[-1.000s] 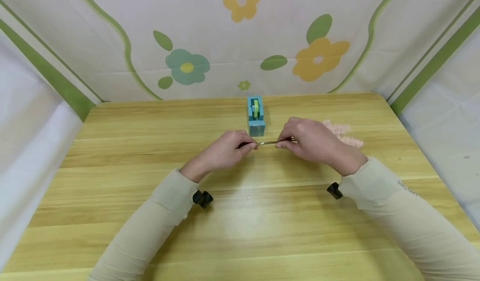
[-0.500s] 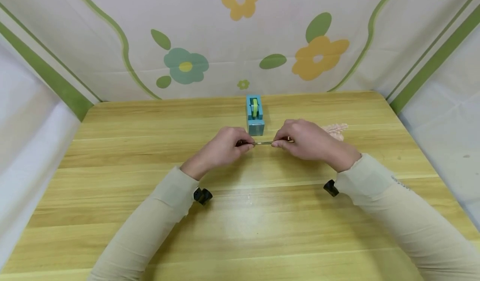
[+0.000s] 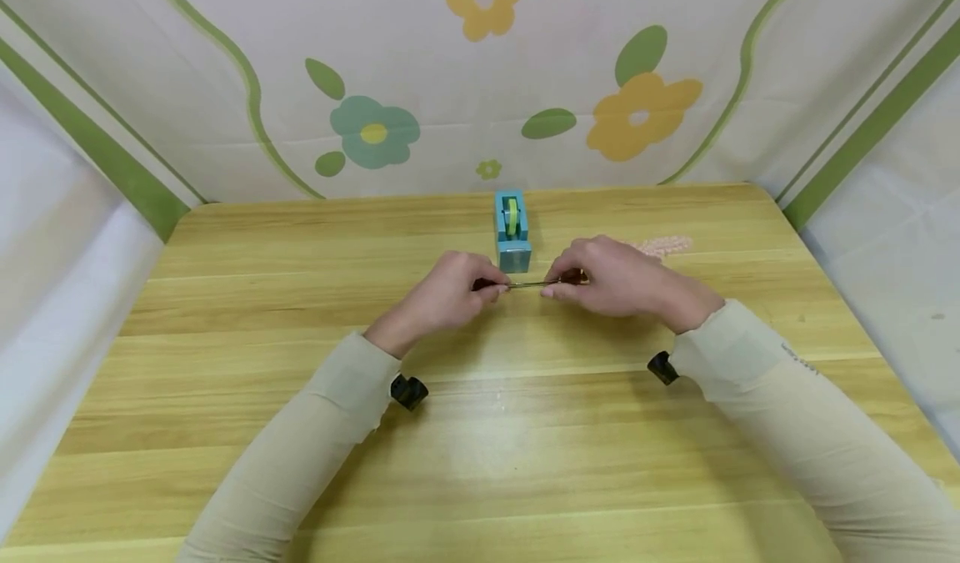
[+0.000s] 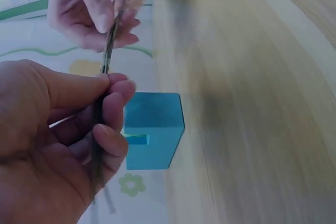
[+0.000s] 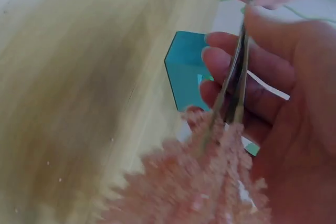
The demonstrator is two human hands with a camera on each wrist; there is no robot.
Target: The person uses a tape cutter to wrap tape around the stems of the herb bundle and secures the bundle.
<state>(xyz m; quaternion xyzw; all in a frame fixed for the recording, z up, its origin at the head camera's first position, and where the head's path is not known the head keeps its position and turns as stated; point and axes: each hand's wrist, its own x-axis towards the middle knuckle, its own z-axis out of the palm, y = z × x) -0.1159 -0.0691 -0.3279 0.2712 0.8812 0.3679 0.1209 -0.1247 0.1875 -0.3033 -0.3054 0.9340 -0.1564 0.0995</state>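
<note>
Between both hands stretches a thin bundle of dark stems [image 3: 528, 284] with pink, fluffy flower heads [image 5: 184, 182], like dried flowers. My left hand [image 3: 453, 292] pinches the stems with thumb and fingers; in the left wrist view their lower ends [image 4: 98, 150] run across the curled fingers. My right hand [image 3: 615, 278] holds the stems nearer the flower heads, thumb against fingers. From the head view, the right hand hides part of the bundle, and the pink heads stick out behind it. The right wrist view shows the stems spreading slightly towards the heads.
A blue tape dispenser [image 3: 513, 256] with a yellow-green roll [image 3: 512, 217] stands just beyond the hands on the wooden table [image 3: 495, 446]. Behind the table's far edge hangs a white cloth [image 3: 450, 71] with flower prints. Each wrist carries a small black camera [image 3: 408, 392].
My right hand has shifted slightly left, closer to the left hand. The pink heads now show as a narrower cluster, farther up and left behind the right hand. The dispenser stays in place.
</note>
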